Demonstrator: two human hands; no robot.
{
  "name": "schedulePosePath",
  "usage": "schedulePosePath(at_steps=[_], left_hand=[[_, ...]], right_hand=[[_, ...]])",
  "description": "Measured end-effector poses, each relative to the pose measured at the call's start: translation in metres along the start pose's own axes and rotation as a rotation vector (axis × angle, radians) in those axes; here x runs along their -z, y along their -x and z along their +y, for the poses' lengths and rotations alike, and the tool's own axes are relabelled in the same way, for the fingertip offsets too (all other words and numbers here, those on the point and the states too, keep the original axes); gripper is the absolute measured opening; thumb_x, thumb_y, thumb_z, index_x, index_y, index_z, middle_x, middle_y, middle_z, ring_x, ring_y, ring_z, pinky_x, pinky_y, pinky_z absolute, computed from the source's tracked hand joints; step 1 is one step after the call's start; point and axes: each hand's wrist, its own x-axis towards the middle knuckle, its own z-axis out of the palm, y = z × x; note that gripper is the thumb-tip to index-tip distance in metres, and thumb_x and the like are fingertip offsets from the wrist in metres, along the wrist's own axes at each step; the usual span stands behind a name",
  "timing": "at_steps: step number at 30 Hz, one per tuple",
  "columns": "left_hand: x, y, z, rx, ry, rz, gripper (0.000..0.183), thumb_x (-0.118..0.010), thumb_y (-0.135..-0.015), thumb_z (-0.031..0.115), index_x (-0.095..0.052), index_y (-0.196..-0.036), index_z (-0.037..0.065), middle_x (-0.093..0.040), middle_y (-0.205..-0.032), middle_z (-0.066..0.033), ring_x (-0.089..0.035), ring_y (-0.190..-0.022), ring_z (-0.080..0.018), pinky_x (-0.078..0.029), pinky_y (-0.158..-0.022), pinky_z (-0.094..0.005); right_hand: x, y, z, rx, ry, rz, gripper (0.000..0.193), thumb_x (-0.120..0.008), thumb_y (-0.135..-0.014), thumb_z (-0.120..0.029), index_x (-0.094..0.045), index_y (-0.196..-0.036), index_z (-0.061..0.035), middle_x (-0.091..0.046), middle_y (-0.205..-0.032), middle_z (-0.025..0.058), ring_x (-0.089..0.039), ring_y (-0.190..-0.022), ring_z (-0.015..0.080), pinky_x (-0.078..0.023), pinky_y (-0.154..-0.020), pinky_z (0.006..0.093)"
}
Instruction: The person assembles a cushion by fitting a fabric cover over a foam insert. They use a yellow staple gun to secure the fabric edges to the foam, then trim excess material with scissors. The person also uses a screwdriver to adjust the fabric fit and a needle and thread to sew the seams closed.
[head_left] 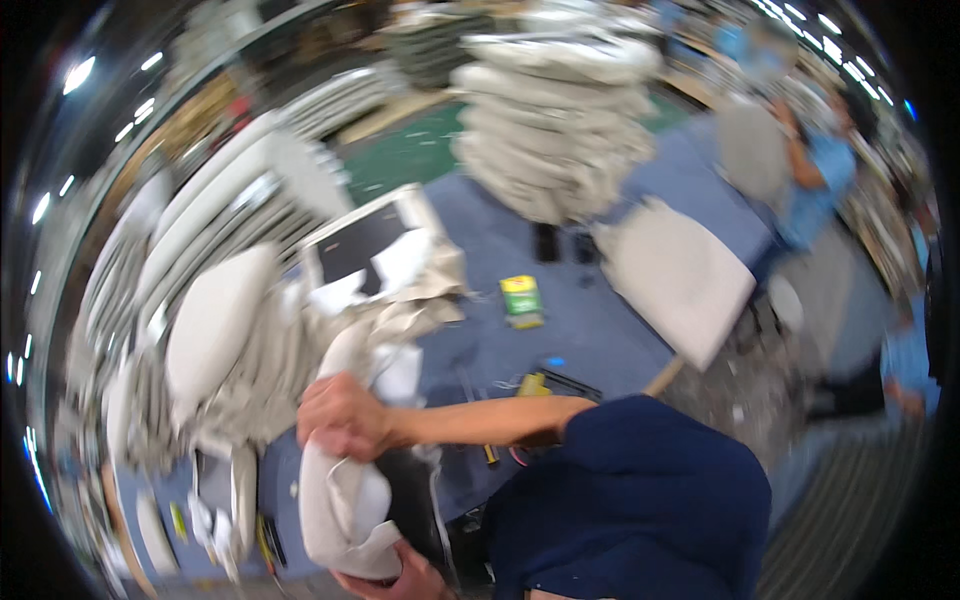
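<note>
A beige upholstered chair pad (318, 500) with loose fabric flaps and white inner material is held on edge at the lower left of the blue-covered table. My right hand (345, 415), its arm reaching across from the right, is closed around the pad's upper part. My left hand (405, 577) grips its lower end near the bottom rim, with the fingers partly hidden under the pad. Beyond them lies an open-backed piece (365, 250) with a dark panel, white sheets and loose beige fabric round it.
Stacked beige pads (555, 120) rise at the far side, and more padded pieces (215, 330) stand at left. A flat beige pad (680, 270) lies at right. A yellow-green box (521, 300) and hand tools (560, 384) are on the table. A co-worker (815, 170) handles a pad at far right.
</note>
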Motion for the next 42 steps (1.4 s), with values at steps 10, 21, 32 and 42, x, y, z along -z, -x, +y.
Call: schedulePosePath(at_steps=[10, 21, 32, 42], left_hand=[[0.000, -0.046, -0.048, -0.144, 0.433, -0.183, 0.080, -0.091, -0.066, 0.013, -0.050, -0.134, 0.009, -0.052, -0.140, -0.0181, -0.056, -0.125, -0.0394, -0.052, -0.101, -0.0460], [0.008, -0.059, -0.059, -0.324, 0.392, -0.219, 0.094, -0.087, -0.060, 0.004, -0.049, -0.146, 0.006, -0.053, -0.148, -0.0134, -0.051, -0.135, -0.0350, -0.047, -0.110, -0.0434], [0.047, -0.072, -0.041, -0.469, 0.023, -0.559, 0.112, -0.090, -0.058, 0.021, -0.034, -0.152, -0.001, -0.038, -0.158, -0.0176, -0.040, -0.144, -0.0315, -0.034, -0.117, -0.0503], [0.012, -0.050, -0.043, -0.460, 0.401, -0.409, 0.098, -0.085, -0.060, 0.008, -0.043, -0.149, 0.004, -0.044, -0.154, -0.0161, -0.040, -0.144, -0.0347, -0.031, -0.116, -0.0531]], right_hand=[[-0.034, 0.023, 0.004, 0.049, 0.404, -0.300, 0.047, -0.042, -0.091, -0.039, -0.070, -0.090, -0.0007, -0.071, -0.092, 0.0168, -0.066, -0.089, 0.0357, -0.044, -0.092, 0.0472], [-0.043, 0.025, 0.010, 0.126, 0.321, -0.220, 0.050, -0.038, -0.094, -0.035, -0.068, -0.092, 0.0039, -0.070, -0.093, 0.0173, -0.064, -0.092, 0.0357, -0.043, -0.094, 0.0471], [-0.031, 0.058, -0.042, -0.300, 0.267, 0.080, 0.032, -0.046, -0.100, -0.019, -0.066, -0.094, 0.0054, -0.067, -0.110, 0.0158, -0.060, -0.107, 0.0289, -0.039, -0.106, 0.0462], [0.036, 0.136, -0.054, -1.010, -0.471, -0.027, 0.031, -0.056, -0.102, -0.030, -0.063, -0.115, -0.0025, -0.065, -0.099, 0.0052, -0.061, -0.086, 0.0162, -0.049, -0.070, 0.0303]])
